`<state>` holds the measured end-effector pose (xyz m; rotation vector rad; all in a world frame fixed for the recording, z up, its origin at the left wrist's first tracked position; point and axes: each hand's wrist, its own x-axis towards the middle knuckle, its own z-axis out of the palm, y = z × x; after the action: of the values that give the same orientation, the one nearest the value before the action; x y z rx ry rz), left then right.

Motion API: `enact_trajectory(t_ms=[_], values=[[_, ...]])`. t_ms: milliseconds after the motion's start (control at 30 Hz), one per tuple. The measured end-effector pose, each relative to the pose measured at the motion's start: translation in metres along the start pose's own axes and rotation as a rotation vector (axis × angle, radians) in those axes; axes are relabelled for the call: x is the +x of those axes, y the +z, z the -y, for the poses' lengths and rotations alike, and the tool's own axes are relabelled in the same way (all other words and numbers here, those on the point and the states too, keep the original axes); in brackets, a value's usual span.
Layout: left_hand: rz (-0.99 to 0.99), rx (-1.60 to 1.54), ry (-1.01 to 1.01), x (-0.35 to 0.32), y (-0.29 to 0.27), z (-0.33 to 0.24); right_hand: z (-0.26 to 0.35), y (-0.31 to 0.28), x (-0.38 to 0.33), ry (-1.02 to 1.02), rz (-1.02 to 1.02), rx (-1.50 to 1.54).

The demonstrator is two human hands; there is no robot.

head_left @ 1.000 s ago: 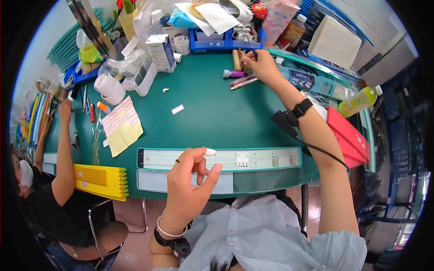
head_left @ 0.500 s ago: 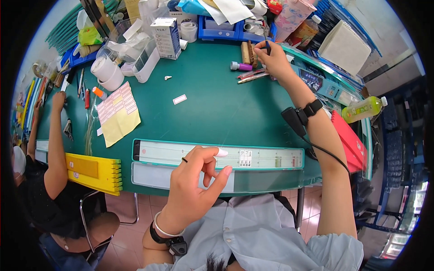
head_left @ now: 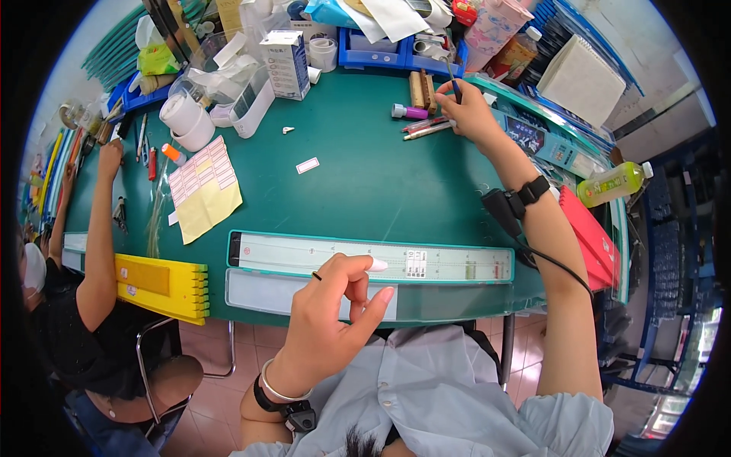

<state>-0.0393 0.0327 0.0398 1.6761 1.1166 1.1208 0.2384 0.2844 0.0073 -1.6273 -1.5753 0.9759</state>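
Note:
My right hand [head_left: 468,113] is at the far right of the table, closed around a slim tool [head_left: 456,90] with a dark blue handle and a thin metal shaft pointing away from me. Just left of it lie wooden blocks [head_left: 416,90], a purple-and-grey capped tube [head_left: 409,112] and several pens [head_left: 426,129]. My left hand [head_left: 327,308] hovers at the near edge, thumb and index finger apart, the other fingers curled, nothing between them. Beneath it is a long, shallow teal-edged case [head_left: 304,248] with a pale scale strip inside; its clear lid [head_left: 255,292] lies folded toward me.
A loose label [head_left: 308,165] and a small white piece [head_left: 288,130] lie mid-table. Left are a yellow label sheet [head_left: 204,206], a glue stick [head_left: 173,154] and yellow cases [head_left: 160,286]. Blue bins [head_left: 373,57] stand behind; red cases [head_left: 590,244] right. A co-worker [head_left: 84,305] sits left.
The view has shifted slightly. My right hand and the tool it holds have moved a little to the right and nearer to me. My left hand stays almost in place.

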Motion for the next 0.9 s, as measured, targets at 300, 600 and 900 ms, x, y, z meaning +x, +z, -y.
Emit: enact_trajectory(t_ms=[300,600,900], values=[[0.033,0.017,0.021,0.0,0.001,-0.002,0.01,-0.006,0.017,-0.131,0.075,0.272],[0.014,-0.035,-0.002,-0.004,0.001,0.002,0.001,0.0,0.019,-0.005,0.111,0.321],[0.053,-0.033,0.016,-0.005,0.0,0.004,-0.003,-0.001,0.009,0.016,0.097,0.264]])
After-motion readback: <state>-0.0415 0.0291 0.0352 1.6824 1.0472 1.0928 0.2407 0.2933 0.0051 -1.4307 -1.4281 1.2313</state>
